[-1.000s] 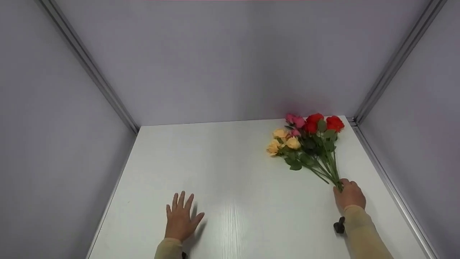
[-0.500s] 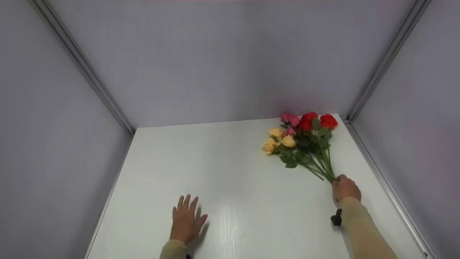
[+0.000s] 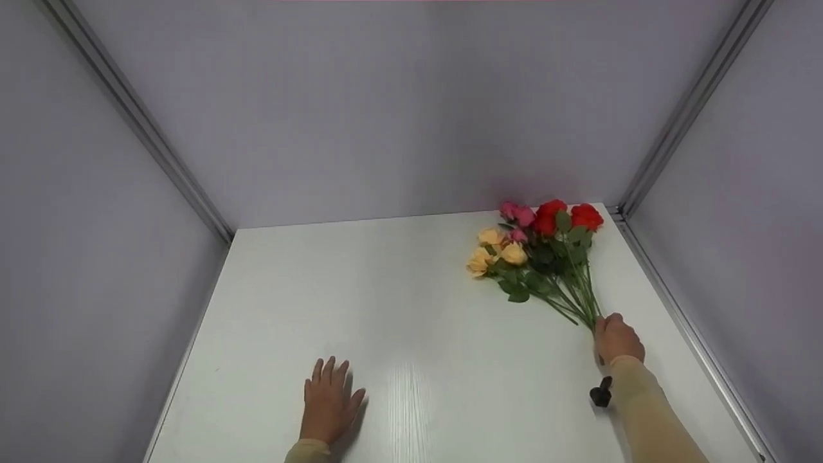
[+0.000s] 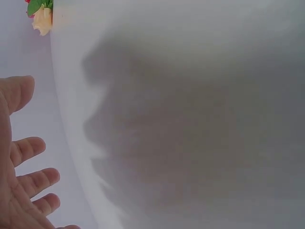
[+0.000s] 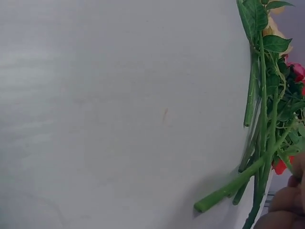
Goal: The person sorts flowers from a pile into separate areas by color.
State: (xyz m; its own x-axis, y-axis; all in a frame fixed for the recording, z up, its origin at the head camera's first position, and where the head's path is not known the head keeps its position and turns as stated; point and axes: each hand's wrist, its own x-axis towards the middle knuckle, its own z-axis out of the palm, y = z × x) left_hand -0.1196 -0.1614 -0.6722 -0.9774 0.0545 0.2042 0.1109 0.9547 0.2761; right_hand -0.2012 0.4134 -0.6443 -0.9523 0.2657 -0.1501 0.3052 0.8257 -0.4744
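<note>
A spread of long-stemmed roses lies at the table's back right: red roses (image 3: 586, 217), pink roses (image 3: 525, 216) and pale yellow roses (image 3: 514, 253) with green leaves. Their stems (image 3: 564, 297) converge toward the front right. There my right hand (image 3: 618, 339) curls its fingers at the stem ends, pinching a rose stem whose cut end shows below the hand. The right wrist view shows the curled fingers (image 5: 282, 210) beside crossing green stems (image 5: 228, 189); the exact grip is partly cut off. My left hand (image 3: 328, 406) hovers palm down at the front left, fingers extended, holding nothing.
The white table (image 3: 360, 296) is enclosed by grey panels at the back (image 3: 360, 116), left and right. Metal rails (image 3: 138, 128) run along the panel corners. A small black device (image 3: 601, 392) is at my right wrist.
My right hand has moved slightly forward along the stems, and a stem end now shows below it. The left hand has shifted a little nearer to me. The view has turned slightly.
</note>
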